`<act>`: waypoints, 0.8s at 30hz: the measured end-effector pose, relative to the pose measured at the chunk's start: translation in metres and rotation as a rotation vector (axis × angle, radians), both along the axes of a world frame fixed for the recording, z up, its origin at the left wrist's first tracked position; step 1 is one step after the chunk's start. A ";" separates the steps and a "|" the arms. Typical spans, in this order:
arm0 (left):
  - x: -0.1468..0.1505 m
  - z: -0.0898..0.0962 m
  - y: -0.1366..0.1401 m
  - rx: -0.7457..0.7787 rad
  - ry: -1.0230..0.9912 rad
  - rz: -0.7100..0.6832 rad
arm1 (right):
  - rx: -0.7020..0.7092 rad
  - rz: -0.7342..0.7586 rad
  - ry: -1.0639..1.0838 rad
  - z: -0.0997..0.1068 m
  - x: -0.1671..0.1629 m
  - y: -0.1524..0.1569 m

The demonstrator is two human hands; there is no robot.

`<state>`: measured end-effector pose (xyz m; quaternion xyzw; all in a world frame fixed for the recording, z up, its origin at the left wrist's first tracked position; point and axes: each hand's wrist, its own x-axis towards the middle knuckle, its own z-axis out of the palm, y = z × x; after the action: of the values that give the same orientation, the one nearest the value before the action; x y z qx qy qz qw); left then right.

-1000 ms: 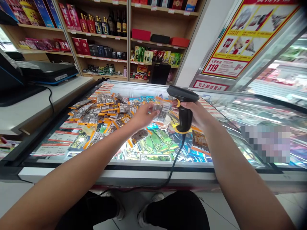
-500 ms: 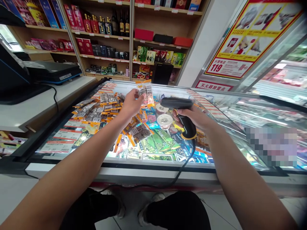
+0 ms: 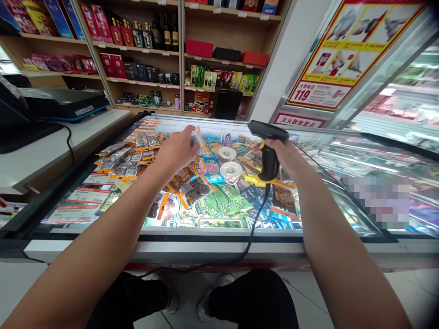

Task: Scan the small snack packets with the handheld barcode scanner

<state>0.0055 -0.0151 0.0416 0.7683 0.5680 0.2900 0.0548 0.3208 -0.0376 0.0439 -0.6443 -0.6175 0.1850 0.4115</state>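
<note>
Dark trousers: appear at the bottom edge, over pale floor tiles.
Black cable: hangs from the barcode scanner, crosses the near edge of the glass-topped case, then trails away left.
Single packet: lies on the case, orange at both ends, slanting lengthwise from lower left to upper right.
Right hand: grasps the barcode scanner by its upright grip, just below the head.
Barcode scanner pose: held above the right half of the case, pointing nose-left, toward the left hand; set crosswise along the head's long axis, slightly lower at the rear; near upright along the grip.
Left hand: pinches a clear packet at the fingertips, above the case, well apart from the barcode scanner.
Clear packet pose: mostly hidden by fingers and blurred; cannot tell the long axis.
White-lidded tubs: sit between both hands.
Packet pile: spreads left of the left hand, orange-edged and jumbled.
Wooden shelves: stand behind, stocked with bottles and boxes.
Poster: hangs at far right.
</note>
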 end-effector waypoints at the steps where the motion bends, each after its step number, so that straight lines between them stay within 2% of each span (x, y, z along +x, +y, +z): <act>1: -0.003 0.000 -0.002 -0.023 0.120 0.026 | -0.001 -0.068 -0.042 0.000 0.008 0.003; 3: -0.006 -0.003 -0.005 -0.049 0.289 0.085 | -0.061 -0.170 -0.128 0.000 0.021 0.006; 5: -0.007 -0.008 -0.006 0.008 0.370 0.123 | -0.176 -0.232 -0.257 -0.003 0.031 0.009; 9: 0.002 -0.015 -0.012 0.200 0.354 0.095 | -0.395 -0.196 -0.455 -0.011 0.039 0.016; 11: 0.010 -0.017 -0.017 0.237 0.334 0.054 | -0.431 -0.188 -0.487 -0.014 0.040 0.020; 14: 0.022 -0.019 -0.023 0.212 0.329 -0.025 | -0.429 -0.183 -0.471 -0.014 0.040 0.022; 17: 0.034 -0.024 -0.027 0.137 0.317 -0.134 | -0.402 -0.125 -0.275 -0.011 0.037 0.018; 21: 0.048 -0.027 -0.034 0.007 0.148 -0.292 | -0.319 0.022 0.313 -0.005 0.017 0.009; 24: 0.058 -0.027 -0.041 -0.041 0.007 -0.387 | -0.258 0.152 0.610 -0.001 -0.012 0.003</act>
<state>0.0638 -0.0560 0.0149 0.8630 0.4155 0.2597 0.1233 0.3092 -0.0350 0.0433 -0.5581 -0.4835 0.4760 0.4776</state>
